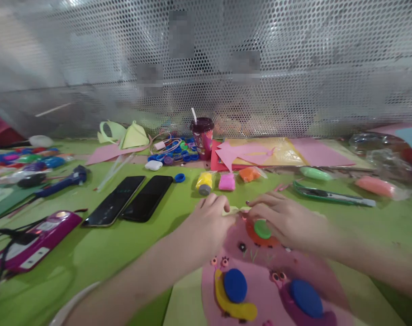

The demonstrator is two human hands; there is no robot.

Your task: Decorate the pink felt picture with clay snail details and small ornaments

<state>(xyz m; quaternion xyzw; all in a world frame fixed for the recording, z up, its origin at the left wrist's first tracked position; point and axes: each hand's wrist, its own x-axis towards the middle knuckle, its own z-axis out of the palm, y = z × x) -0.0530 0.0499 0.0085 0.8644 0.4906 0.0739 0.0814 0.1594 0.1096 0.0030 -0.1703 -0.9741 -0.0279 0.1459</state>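
Note:
My left hand [214, 224] is closed, its fingers curled at the far edge of a pink paper piece [260, 271]. Opposite it, my right hand [283, 222] has bent fingers pressed together over the same edge. A small pale strip [235, 210] shows between the fingertips; what each hand grips is hidden. Below the right fingers is an orange clay shape with a green disc [262, 229]. Nearer me on the pink paper lie a yellow clay snail [238, 309] and a purple clay snail [289, 302], each with a blue cap as its shell and little eyes on stalks.
Left stand two phones [148, 199], a magenta power strip [39, 242] and a blue glue gun [65, 182]. Beyond my hands are yellow clay [204, 182], pink clay [226, 182], orange clay [249, 174] and a lidded cup [203, 138]. A green utility knife [331, 194] lies right.

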